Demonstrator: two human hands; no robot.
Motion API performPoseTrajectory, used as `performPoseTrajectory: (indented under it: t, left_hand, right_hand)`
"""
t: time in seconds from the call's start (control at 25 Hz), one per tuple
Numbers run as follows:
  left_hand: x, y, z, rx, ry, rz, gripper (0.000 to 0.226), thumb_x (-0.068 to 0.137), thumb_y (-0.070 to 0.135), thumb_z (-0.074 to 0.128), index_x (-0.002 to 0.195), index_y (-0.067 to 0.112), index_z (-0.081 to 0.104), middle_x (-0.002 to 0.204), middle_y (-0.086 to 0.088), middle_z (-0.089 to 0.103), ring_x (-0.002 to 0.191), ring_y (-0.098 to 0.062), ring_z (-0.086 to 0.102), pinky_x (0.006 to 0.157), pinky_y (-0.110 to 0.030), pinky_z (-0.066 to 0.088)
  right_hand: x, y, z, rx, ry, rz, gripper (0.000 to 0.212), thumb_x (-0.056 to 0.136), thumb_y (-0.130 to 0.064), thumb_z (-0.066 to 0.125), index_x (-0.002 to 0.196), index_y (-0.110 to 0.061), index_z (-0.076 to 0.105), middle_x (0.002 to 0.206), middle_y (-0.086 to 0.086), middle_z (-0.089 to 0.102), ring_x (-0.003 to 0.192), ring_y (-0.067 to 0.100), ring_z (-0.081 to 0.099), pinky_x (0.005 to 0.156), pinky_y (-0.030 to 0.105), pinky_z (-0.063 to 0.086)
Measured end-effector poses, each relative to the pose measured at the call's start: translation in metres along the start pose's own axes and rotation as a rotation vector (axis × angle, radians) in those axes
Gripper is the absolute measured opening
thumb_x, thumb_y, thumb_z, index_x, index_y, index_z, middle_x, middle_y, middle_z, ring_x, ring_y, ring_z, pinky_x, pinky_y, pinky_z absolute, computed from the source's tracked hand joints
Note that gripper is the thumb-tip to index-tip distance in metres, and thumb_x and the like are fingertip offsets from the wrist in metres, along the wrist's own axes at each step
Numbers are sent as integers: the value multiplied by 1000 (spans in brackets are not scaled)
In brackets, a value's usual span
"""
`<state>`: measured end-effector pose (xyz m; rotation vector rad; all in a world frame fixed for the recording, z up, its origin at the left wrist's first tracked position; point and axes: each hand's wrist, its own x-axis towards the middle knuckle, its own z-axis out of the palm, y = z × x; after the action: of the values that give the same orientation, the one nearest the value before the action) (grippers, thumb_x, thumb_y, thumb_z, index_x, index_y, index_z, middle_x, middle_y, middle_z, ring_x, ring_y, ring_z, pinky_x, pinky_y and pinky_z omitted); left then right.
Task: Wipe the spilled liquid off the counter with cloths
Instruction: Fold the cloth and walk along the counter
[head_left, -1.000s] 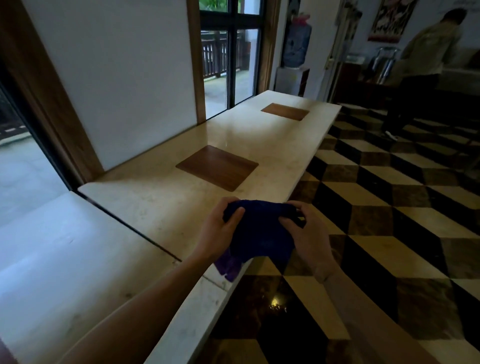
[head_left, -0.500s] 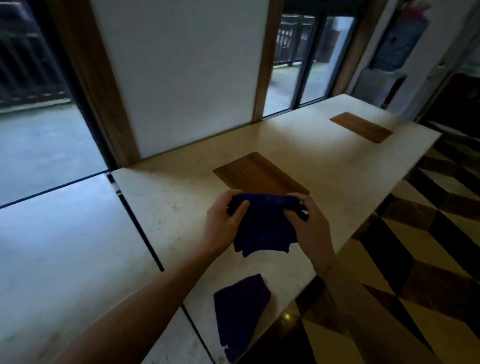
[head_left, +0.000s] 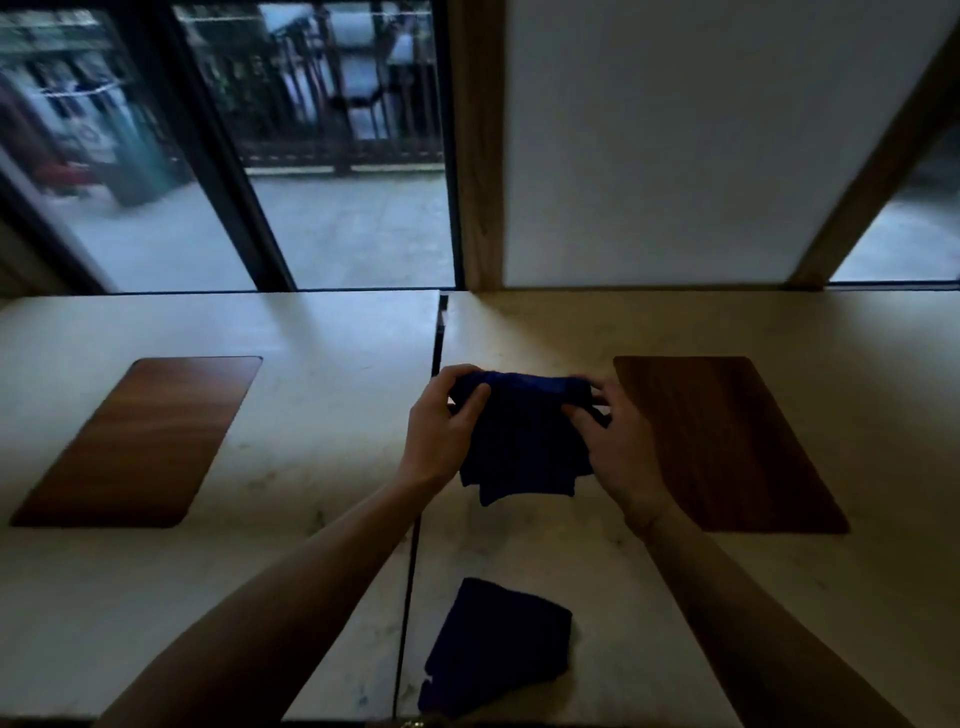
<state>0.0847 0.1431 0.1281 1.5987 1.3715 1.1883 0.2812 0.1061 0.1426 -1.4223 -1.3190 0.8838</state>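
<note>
Your left hand (head_left: 441, 423) and right hand (head_left: 613, 441) are pinching the blue cloth (head_left: 522, 441) by its top corners at frame centre; it is hanging limp, probably light, so bunch it before wiping.

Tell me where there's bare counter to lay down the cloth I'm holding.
Bare counter lies between the left wooden inlay and the seam, and behind both hands up to the wall. It is crowded at the near edge, where the second cloth lies, right of the seam.
</note>
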Motion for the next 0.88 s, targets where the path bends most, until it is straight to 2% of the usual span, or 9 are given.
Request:
performPoseTrajectory:
  t: [0.16, 0.28, 0.36, 0.52, 0.64, 0.76, 0.88]
  left_hand:
    - [-5, -10, -14, 23, 57, -61, 22, 98, 27, 57, 120, 22, 58, 107, 10, 61, 98, -17, 64, 81, -32, 57]
    - [-3, -15, -16, 5, 58, -107, 23, 99, 25, 56, 121, 21, 58, 106, 12, 58, 96, -14, 62, 77, -23, 53]
    - [-2, -21, -15, -20, 52, -166, 24, 99, 24, 56, 122, 20, 58, 105, 11, 58, 94, -11, 61, 74, -19, 51]
    - [-1, -47, -7, -128, 8, -349, 28, 97, 18, 55, 124, 25, 55, 112, 2, 58, 99, -16, 61, 75, -28, 55]
    - [-3, -76, 5, -185, -43, -494, 34, 94, 10, 55, 126, 23, 54, 118, -3, 58, 102, -18, 60, 74, -27, 52]
    - [0, -104, 16, -207, -79, -605, 39, 92, 5, 55, 127, 23, 52, 119, -5, 58, 101, -21, 61, 76, -32, 56]
    - [10, -127, 26, -166, -79, -677, 42, 93, 6, 55, 132, 21, 49, 123, -6, 57, 100, -20, 62, 77, -35, 59]
  right_hand:
    - [10, 4, 15, -36, -44, -31, 27, 96, -16, 59, 111, -39, 58, 109, -18, 56, 100, 6, 57, 71, 14, 51]
    - [15, 10, 21, -37, -53, 1, 26, 97, -17, 58, 114, -36, 61, 110, -19, 57, 101, 10, 58, 77, 25, 54]
    - [17, 17, 26, -46, -52, 38, 26, 97, -18, 57, 116, -35, 61, 111, -19, 56, 101, 10, 58, 78, 28, 54]
    - [19, 41, 32, -55, -66, 160, 26, 97, -19, 57, 116, -38, 59, 107, -20, 53, 98, 9, 56, 70, 22, 50]
    - [23, 76, 39, -39, -85, 306, 27, 96, -19, 59, 115, -38, 60, 110, -11, 57, 101, 16, 59, 79, 34, 57]
    - [34, 108, 48, -24, -101, 420, 29, 93, -19, 63, 115, -38, 61, 116, -2, 59, 103, 21, 60, 86, 45, 58]
    - [47, 134, 59, -84, -109, 459, 31, 93, -19, 63, 119, -35, 60, 120, 3, 61, 101, 22, 61, 88, 44, 56]
